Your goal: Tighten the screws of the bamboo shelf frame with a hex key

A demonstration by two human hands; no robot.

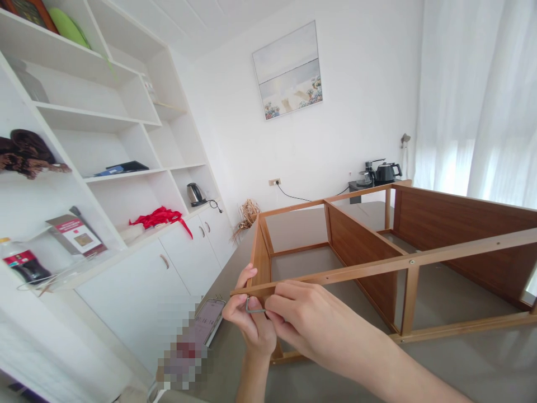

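Observation:
A brown wooden shelf unit (364,266) lies on its side on the grey tabletop. At its near left corner, my left hand (255,330) grips the end of the front rail, one finger above it and others below. My right hand (312,319) pinches the long arm of a bent metal Allen key (257,310). The key's short arm points up to the outer face of the rail near its end, by my left fingers. Whether its tip sits in a screw head is too small to tell. Several screw heads show along the rail.
A phone (212,322) lies on the table to the left, partly pixelated. White wall shelves (113,120) hold a cola bottle (26,262), a box (78,232), red cloth (161,217) and a kettle (195,194). A coffee maker (366,176) stands behind the unit.

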